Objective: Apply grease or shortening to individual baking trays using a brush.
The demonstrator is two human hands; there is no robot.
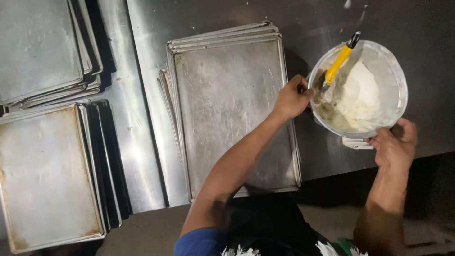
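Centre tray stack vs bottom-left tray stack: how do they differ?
The centre tray stack has a grey, scratched top sheet; the bottom-left tray stack shows brownish, rust-like staining, heaviest along its edges. The centre tray stack lies right beside the white tub and under the person's left forearm; the bottom-left tray stack lies away from both hands. Both are rectangular metal sheets, piled unevenly on the steel table.

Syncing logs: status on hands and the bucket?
Left hand grips white bucket rim; right hand holds near rim. Yellow-handled brush rests inside. Stacked baking trays alongside, not obstructing.
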